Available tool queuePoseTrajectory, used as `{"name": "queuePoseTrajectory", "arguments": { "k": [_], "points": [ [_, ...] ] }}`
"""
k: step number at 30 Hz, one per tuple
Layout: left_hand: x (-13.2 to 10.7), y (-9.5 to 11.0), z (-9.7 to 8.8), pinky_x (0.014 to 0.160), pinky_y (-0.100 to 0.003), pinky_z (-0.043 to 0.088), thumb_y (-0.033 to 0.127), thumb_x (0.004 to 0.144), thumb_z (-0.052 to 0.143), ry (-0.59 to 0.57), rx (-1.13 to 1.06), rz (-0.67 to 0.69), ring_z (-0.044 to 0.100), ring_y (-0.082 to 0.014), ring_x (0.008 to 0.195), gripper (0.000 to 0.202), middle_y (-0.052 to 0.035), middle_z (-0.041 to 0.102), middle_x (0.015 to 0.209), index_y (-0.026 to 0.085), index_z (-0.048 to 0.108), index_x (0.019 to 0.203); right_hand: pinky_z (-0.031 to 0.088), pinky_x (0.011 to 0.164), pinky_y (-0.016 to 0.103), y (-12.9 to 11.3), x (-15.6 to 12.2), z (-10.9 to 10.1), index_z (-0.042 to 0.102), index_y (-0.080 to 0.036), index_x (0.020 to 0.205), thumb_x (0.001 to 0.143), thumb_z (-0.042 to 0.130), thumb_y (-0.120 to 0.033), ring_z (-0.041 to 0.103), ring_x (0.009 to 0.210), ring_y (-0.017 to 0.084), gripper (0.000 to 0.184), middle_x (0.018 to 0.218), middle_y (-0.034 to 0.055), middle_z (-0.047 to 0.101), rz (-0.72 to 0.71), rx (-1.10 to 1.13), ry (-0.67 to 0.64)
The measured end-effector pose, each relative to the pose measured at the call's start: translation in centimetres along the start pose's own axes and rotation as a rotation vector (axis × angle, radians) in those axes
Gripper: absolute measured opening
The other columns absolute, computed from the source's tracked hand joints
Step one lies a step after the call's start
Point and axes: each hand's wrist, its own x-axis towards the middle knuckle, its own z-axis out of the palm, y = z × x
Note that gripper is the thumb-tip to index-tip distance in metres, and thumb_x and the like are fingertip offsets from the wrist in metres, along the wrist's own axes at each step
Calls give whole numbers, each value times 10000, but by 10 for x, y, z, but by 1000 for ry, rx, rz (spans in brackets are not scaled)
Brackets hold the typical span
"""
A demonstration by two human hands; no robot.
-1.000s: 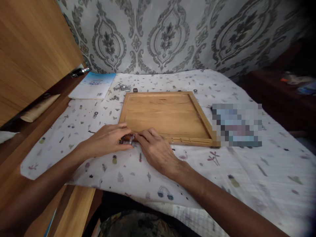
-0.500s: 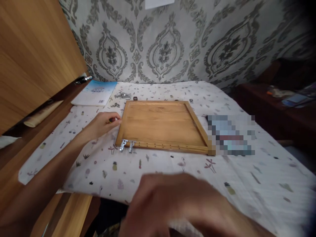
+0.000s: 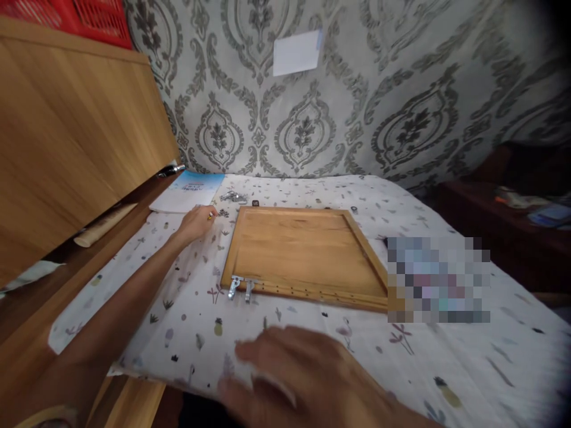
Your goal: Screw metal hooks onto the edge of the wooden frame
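Observation:
My left hand [image 3: 196,223] reaches over the cloth beside a small pile of screws [image 3: 223,213], its fingers curled together. A bit of yellow shows at its fingertips, too small to name. My right hand [image 3: 307,371], somewhat blurred, hovers near the table's front edge, thumb and fingers apart with nothing seen between them. Beyond it lies a framed wooden panel [image 3: 294,244] with a row of small holes along its near side. Two silver metal brackets [image 3: 234,288] sit at the panel's near left corner. Farther back is a heap of metal pieces [image 3: 234,197].
A blue and white booklet [image 3: 190,193] lies at the back left, by a wooden cabinet [image 3: 89,119]. A pixelated object [image 3: 437,279] is right of the panel. The table carries a patterned white cloth [image 3: 187,321]. A patterned wall [image 3: 303,131] rises behind.
My left hand has moved from the panel's left edge back toward the screws. My right hand's fingers have spread. The view has tilted upward, showing more wall and a red basket.

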Motion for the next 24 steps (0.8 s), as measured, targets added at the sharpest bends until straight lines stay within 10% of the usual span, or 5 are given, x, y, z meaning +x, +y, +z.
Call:
{"name": "queuePoseTrajectory", "arguments": {
  "k": [9, 17, 24],
  "points": [
    [12, 25, 13, 936, -412, 487, 85, 911, 403, -105, 187, 4, 636, -292, 1134, 396, -157, 666, 1253, 160, 662, 1201, 561, 838, 390, 70, -4, 56, 654, -118, 1145, 925, 498, -26, 606, 951, 240, 285, 1072, 134, 674, 184, -266, 112],
    [8, 41, 11, 810, -580, 524, 62, 916, 242, -118, 262, 123, 616, -444, 1112, 468, -257, 629, 1250, 85, 670, 1104, 507, 905, 337, 81, -17, 65, 638, -108, 1169, 923, 507, -77, 559, 987, 216, 281, 1112, 118, 654, 300, -190, 93],
    [4, 35, 14, 759, -516, 547, 222, 979, 265, -59, 317, 92, 640, -421, 1072, 416, -169, 658, 1162, 175, 677, 1015, 490, 909, 325, 82, -17, 66, 666, -113, 1078, 934, 490, -104, 549, 964, 211, 227, 1060, 106, 643, 283, -188, 75]
  ]
}}
